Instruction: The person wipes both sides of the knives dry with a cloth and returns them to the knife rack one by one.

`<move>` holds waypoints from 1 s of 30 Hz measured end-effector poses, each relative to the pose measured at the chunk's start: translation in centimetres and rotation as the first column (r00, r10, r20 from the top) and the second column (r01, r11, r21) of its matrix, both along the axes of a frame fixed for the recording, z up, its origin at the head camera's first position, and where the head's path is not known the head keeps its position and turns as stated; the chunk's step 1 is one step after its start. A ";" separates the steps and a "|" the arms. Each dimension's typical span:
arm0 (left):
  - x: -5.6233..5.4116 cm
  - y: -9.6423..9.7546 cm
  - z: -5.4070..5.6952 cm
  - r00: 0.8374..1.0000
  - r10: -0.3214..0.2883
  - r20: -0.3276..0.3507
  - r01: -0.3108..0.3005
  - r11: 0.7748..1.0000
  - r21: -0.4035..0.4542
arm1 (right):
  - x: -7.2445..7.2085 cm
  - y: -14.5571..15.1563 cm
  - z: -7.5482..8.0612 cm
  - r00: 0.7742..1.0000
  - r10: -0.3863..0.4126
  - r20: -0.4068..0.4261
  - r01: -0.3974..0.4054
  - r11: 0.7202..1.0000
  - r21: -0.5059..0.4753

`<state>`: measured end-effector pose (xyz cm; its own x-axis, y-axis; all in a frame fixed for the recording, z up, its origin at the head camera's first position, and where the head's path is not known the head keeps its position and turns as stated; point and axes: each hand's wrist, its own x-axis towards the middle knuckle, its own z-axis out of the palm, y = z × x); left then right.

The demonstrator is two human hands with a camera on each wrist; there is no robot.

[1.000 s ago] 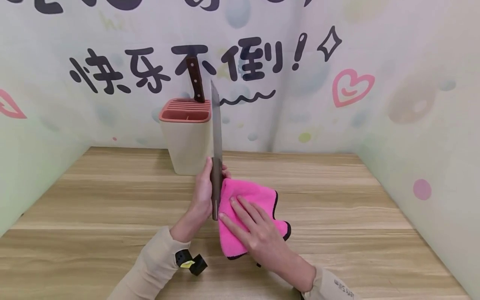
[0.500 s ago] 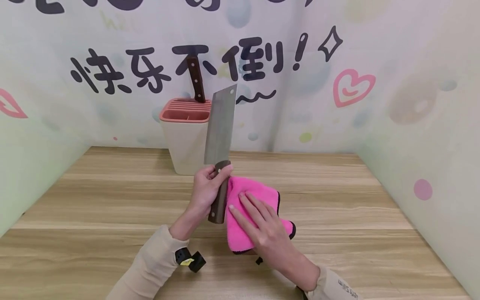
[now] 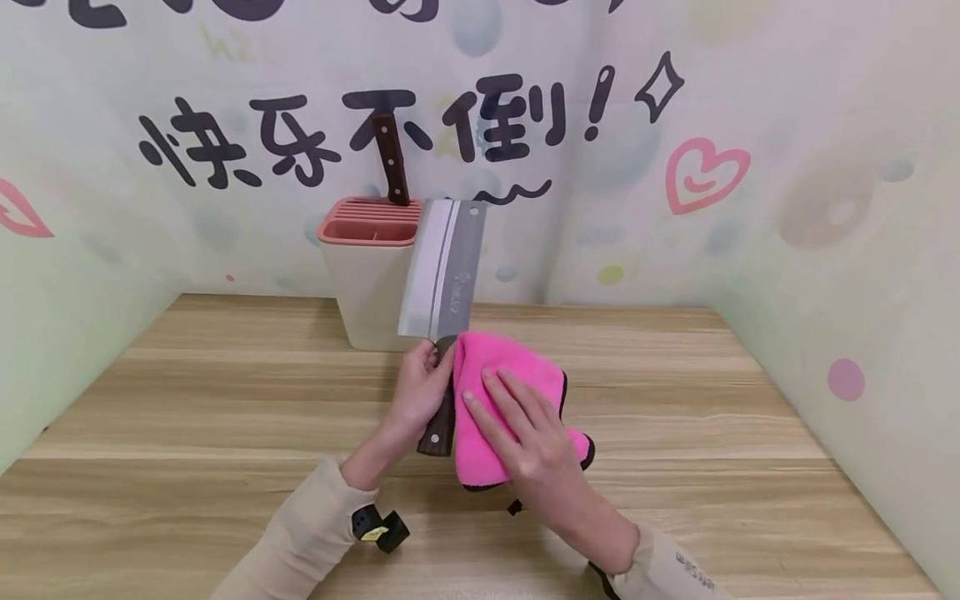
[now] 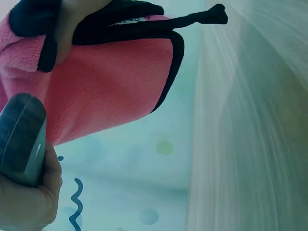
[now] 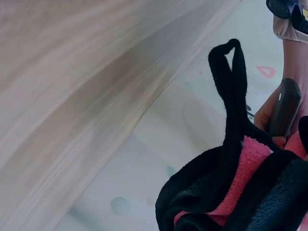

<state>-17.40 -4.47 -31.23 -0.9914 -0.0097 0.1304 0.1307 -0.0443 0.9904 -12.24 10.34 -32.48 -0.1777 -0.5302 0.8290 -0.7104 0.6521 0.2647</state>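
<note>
A cleaver [image 3: 441,271] with a dark wooden handle stands raised over the table in the head view, one broad face of its blade turned toward me. My left hand [image 3: 414,393] grips that handle near the blade. To its right, my right hand [image 3: 542,458] holds a pink cloth [image 3: 480,454] with black edging, fingers spread over its top. The cloth's edge lies right along the handle and left fingertips. In the left wrist view, the handle's butt [image 4: 23,139] comes close under the cloth. The cloth's black hanging loop [image 5: 236,91] shows in the right wrist view.
Behind the blade stands a white knife block [image 3: 371,292] with a pink slotted top. A second knife's brown handle [image 3: 391,158] sticks up from a slot. The wooden table [image 3: 675,400] meets printed walls at the back and sides.
The cleaver has turned from edge-on to show its broad face, and its tip has come lower and right. The right hand and cloth have shifted slightly right and up.
</note>
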 end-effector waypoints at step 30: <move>0.9 1.1 -0.8 0.999 -0.040 0.009 0.041 0.997 -0.072 | -1.5 -0.3 0.1 0.979 -0.149 0.137 0.128 0.980 0.150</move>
